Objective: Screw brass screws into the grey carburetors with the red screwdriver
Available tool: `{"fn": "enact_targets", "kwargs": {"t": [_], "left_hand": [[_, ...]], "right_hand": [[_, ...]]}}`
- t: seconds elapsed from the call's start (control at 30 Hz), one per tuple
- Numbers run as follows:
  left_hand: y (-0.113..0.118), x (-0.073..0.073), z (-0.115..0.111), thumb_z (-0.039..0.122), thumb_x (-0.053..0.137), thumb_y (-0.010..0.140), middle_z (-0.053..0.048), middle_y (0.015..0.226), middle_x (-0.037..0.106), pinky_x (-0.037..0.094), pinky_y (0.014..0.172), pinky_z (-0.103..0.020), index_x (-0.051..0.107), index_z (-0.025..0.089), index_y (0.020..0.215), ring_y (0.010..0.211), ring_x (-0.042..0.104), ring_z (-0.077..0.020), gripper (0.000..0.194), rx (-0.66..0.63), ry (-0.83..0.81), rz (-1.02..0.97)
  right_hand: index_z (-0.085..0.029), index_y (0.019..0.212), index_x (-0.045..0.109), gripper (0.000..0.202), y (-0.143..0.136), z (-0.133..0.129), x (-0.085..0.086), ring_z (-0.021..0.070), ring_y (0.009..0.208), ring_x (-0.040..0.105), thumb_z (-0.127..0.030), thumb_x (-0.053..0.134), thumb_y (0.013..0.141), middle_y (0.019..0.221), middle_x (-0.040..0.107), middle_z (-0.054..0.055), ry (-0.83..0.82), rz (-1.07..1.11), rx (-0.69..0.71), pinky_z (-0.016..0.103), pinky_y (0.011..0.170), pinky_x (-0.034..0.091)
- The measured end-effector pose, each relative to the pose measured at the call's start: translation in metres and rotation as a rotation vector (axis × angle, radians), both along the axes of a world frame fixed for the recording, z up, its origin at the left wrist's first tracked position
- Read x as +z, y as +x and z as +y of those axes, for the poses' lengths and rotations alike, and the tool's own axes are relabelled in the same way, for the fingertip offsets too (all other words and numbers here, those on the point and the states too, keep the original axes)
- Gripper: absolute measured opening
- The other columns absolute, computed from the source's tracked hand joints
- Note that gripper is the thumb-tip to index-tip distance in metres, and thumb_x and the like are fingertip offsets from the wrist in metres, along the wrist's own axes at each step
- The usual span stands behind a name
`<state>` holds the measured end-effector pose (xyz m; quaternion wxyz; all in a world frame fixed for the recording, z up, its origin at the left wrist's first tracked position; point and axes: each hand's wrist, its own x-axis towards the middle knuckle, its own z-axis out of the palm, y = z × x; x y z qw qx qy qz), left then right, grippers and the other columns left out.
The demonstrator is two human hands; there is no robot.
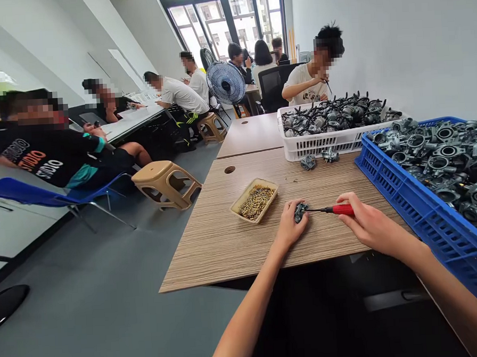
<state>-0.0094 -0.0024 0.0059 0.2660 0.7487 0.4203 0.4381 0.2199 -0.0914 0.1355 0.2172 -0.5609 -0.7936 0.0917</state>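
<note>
One screwdriver (341,210); blue crate (420,191) nearby

The left forearm (251,308) reaches forward, left grip (291,225) curled closed; the right forearm (448,287) slants inward, right grip (366,224) bent in a pinch.

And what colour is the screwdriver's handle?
Red; the screwdriver's handle shows best in the head view.
</note>
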Motion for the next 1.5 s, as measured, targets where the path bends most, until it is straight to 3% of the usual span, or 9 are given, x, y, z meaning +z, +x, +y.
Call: {"fn": "enact_targets", "kwargs": {"t": [0.17,0.33,0.5,0.67,0.87,1.07,1.23,1.4,1.5], "left_hand": [[0.0000,-0.0019,0.0009,0.015,0.065,0.092,-0.009,0.124,0.066,0.054,0.108,-0.040,0.062,0.022,0.129,0.118,0.066,-0.0236,0.038,0.009,0.006,-0.004],[-0.0004,-0.0029,0.0018,0.019,0.065,0.093,-0.009,0.125,0.065,0.053,0.109,-0.040,0.062,0.022,0.132,0.119,0.066,-0.0243,0.039,0.008,-0.004,0.008],[0.0002,-0.0020,0.0016,0.019,0.065,0.093,-0.009,0.125,0.066,0.053,0.109,-0.040,0.062,0.023,0.132,0.120,0.066,-0.0242,0.039,0.012,-0.018,-0.001],[0.0005,-0.0024,0.0018,0.019,0.065,0.093,-0.009,0.127,0.065,0.052,0.111,-0.040,0.061,0.023,0.132,0.123,0.065,-0.0246,0.040,0.011,-0.014,0.008],[0.0010,-0.0038,0.0020,0.019,0.066,0.092,-0.010,0.127,0.064,0.052,0.112,-0.041,0.061,0.022,0.133,0.123,0.064,-0.0250,0.041,0.013,-0.006,0.004],[0.0015,-0.0035,0.0016,0.020,0.065,0.093,-0.010,0.128,0.063,0.051,0.114,-0.042,0.060,0.023,0.135,0.124,0.064,-0.0254,0.043,0.018,-0.014,0.002],[0.0014,-0.0038,0.0021,0.019,0.065,0.093,-0.010,0.128,0.064,0.052,0.112,-0.042,0.060,0.023,0.134,0.123,0.064,-0.0254,0.042,0.022,-0.002,0.000],[0.0013,-0.0036,0.0026,0.019,0.065,0.092,-0.010,0.128,0.064,0.051,0.113,-0.041,0.060,0.023,0.134,0.124,0.064,-0.0253,0.042,0.009,-0.009,-0.005],[0.0012,-0.0032,0.0027,0.019,0.065,0.092,-0.010,0.128,0.064,0.051,0.114,-0.042,0.060,0.023,0.134,0.123,0.064,-0.0255,0.043,0.002,-0.014,-0.011]], "right_hand": [[-0.023,0.104,0.050,0.031,0.0002,0.0006,-0.0014,0.0307,0.063,0.072,-0.052,0.040,0.109,0.068,0.069,0.006,-0.020,-0.174,-0.201,0.032,0.055,0.041],[-0.025,0.118,0.048,0.022,0.0013,-0.0006,-0.0015,0.0286,0.084,0.079,-0.043,0.041,0.109,0.096,0.079,0.009,-0.033,-0.024,-0.032,0.031,0.066,0.050],[-0.023,0.107,0.051,0.030,-0.0004,-0.0017,-0.0012,0.0298,0.059,0.072,-0.052,0.041,0.109,0.065,0.069,0.005,-0.011,-0.192,-0.199,0.031,0.052,0.038],[-0.026,0.117,0.049,0.019,0.0004,-0.0027,0.0008,0.0282,0.086,0.079,-0.041,0.041,0.109,0.102,0.079,0.009,-0.023,-0.031,-0.012,0.032,0.066,0.051],[-0.024,0.106,0.052,0.032,-0.0052,0.0016,-0.0061,0.0332,0.065,0.074,-0.055,0.044,0.107,0.070,0.071,0.006,0.018,-0.154,-0.222,0.033,0.055,0.041],[-0.027,0.121,0.049,0.022,-0.0014,0.0000,-0.0016,0.0291,0.090,0.078,-0.044,0.043,0.107,0.102,0.079,0.008,-0.006,0.033,-0.021,0.033,0.068,0.051],[-0.025,0.102,0.053,0.032,-0.0027,0.0022,-0.0060,0.0297,0.061,0.071,-0.057,0.046,0.105,0.068,0.070,0.004,0.051,-0.114,-0.247,0.031,0.053,0.036],[-0.026,0.119,0.051,0.024,-0.0021,0.0026,-0.0032,0.0290,0.086,0.078,-0.045,0.042,0.108,0.098,0.079,0.008,0.032,-0.008,-0.077,0.031,0.063,0.047],[-0.025,0.104,0.052,0.027,-0.0021,0.0023,-0.0023,0.0299,0.066,0.074,-0.051,0.042,0.107,0.076,0.075,0.006,0.044,-0.104,-0.198,0.031,0.055,0.039]]}}
